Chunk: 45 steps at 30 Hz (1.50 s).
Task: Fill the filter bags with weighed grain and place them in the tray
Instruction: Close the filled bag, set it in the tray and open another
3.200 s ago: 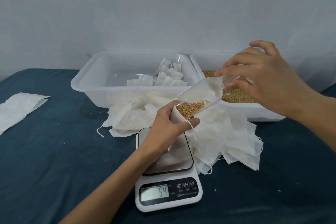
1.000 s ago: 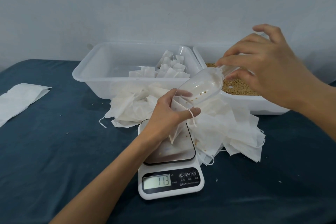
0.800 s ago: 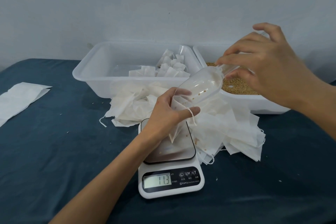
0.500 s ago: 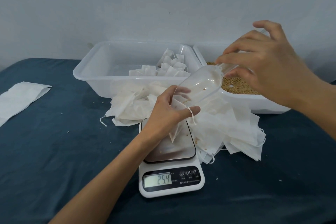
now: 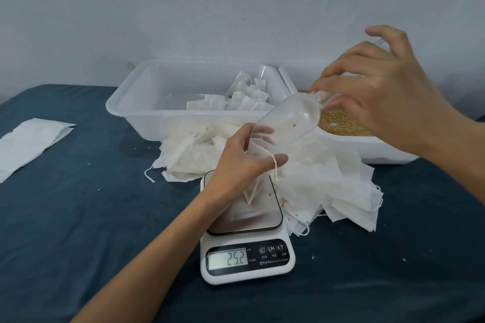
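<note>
Dark blue cloth [image 5: 78,217] under glossy scale [image 5: 246,233], crumpled papery filter bags [image 5: 328,183].

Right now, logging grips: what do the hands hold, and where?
Left hand pinches the filter bag at its open mouth; right hand grips the clear scoop by its handle.

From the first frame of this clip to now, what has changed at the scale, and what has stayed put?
The scoop has emptied: its grain went into the filter bag, leaving a few kernels inside. The scale display rose from 5.4 through 11.3 to 25.2. Unchanged: the left hand holds the bag open over the scale, the right hand keeps the scoop tilted at the bag's mouth, and the filled bags lie in the tray.
</note>
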Each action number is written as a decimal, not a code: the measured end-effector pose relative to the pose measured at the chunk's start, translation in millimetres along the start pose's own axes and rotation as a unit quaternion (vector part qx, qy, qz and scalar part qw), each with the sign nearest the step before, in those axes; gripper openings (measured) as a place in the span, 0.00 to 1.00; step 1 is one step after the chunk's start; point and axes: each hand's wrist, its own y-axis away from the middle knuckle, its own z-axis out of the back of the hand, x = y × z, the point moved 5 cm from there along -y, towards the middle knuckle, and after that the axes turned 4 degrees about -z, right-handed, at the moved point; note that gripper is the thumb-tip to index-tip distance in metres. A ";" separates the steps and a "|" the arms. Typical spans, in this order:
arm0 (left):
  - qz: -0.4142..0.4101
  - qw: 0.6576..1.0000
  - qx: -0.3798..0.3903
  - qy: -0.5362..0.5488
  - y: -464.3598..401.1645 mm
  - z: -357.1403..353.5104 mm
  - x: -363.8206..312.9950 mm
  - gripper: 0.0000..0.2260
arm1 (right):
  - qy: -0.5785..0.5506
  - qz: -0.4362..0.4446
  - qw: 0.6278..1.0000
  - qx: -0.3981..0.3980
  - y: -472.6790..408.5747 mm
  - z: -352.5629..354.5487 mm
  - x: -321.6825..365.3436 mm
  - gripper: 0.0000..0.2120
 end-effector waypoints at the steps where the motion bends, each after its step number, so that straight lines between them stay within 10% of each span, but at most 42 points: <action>1: 0.002 1.000 -0.001 0.003 0.0 0.0 0.1 0.23 | 0.000 -0.003 1.000 -0.001 0.7 -0.2 -0.7 0.12; 11: 0.013 1.000 0.000 0.012 -1.0 1.1 3.7 0.22 | -0.073 -0.088 0.992 0.051 7.5 -11.0 -19.8 0.10; 17: 0.013 1.000 -0.006 -0.015 -2.8 1.8 10.5 0.23 | -0.282 -0.333 0.892 0.116 44.3 -64.1 -76.6 0.13; 24: 0.020 0.998 0.036 -0.047 -8.2 -1.5 17.0 0.04 | -0.163 -0.469 0.818 0.290 80.2 -143.8 -122.2 0.15; 33: -0.046 0.995 -0.086 0.034 -11.8 32.2 -14.0 0.13 | -0.081 -0.442 0.787 0.423 85.4 -168.6 -112.8 0.09; 36: -0.073 0.987 -0.135 0.038 -30.4 63.8 -35.1 0.12 | -0.031 -0.451 0.841 0.296 71.9 -153.7 -110.5 0.10; 40: -0.075 0.982 -0.172 -0.019 -90.0 103.6 -48.1 0.10 | -0.232 -0.439 0.868 -0.014 39.8 -123.6 -57.7 0.04; 45: 0.021 0.939 -0.252 -0.234 -154.3 156.3 -16.1 0.11 | -0.365 -0.383 0.844 -0.085 26.3 -125.1 10.2 0.04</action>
